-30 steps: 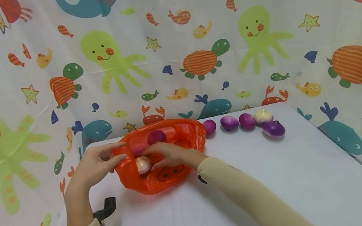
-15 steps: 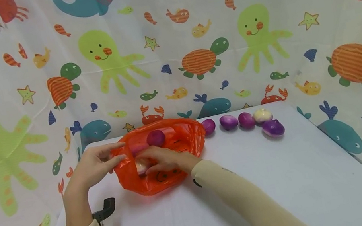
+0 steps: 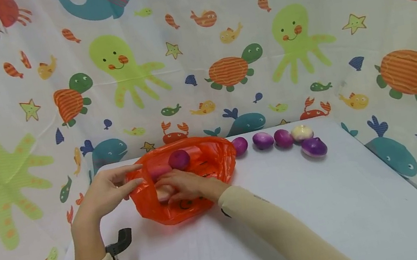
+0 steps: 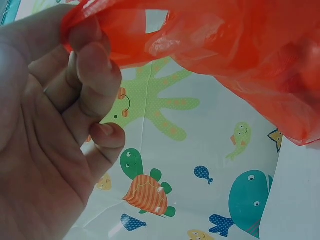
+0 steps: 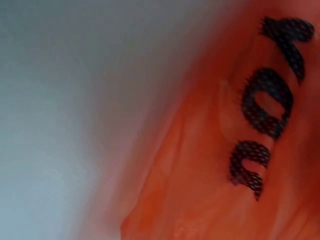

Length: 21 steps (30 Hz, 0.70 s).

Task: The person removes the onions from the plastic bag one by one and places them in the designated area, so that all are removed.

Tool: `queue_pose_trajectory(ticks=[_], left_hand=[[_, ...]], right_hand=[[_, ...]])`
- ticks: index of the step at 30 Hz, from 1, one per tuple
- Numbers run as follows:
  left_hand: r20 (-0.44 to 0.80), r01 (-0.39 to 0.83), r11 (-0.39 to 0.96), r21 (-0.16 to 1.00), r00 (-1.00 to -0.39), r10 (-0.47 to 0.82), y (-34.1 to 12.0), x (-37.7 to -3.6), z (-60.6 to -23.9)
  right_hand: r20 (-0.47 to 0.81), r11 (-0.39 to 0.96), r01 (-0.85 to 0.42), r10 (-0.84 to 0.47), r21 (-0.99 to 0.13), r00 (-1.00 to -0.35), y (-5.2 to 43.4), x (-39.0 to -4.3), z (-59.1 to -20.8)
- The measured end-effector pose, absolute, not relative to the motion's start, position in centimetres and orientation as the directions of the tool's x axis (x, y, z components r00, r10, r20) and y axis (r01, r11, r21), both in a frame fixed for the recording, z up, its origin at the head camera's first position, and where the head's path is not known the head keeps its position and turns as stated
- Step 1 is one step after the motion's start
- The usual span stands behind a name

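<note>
At table's far left | left hand (image 3: pixel 108 192) grip pinches orange bag (image 3: pixel 206 163) rim; right hand (image 3: pixel 182 185) grip inside, state untellable

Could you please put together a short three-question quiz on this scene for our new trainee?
1. True or false: the left hand pinches the edge of the orange bag.
2. How many purple-and-white onions lie on the table outside the bag? A) three B) five C) seven
3. Where is the right hand?

Key:
1. True.
2. B.
3. Inside the bag's mouth, on a pale onion; whether it grips it cannot be told.
</note>
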<state>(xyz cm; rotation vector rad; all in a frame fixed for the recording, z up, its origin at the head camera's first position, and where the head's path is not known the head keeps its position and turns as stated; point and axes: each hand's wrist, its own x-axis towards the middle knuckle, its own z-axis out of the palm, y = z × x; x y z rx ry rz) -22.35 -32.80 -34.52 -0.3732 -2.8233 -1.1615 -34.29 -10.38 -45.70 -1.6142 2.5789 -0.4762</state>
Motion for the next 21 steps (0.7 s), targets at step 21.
queue_pose_trajectory(ticks=[21], left_hand=[[0.155,0.259,0.677,0.689,-0.965,0.21,-32.9,-22.5,-34.7]], right_hand=[[0.082,0.404,-0.76,-0.856,-0.51,-0.51,-8.0,-34.4,-45.9]])
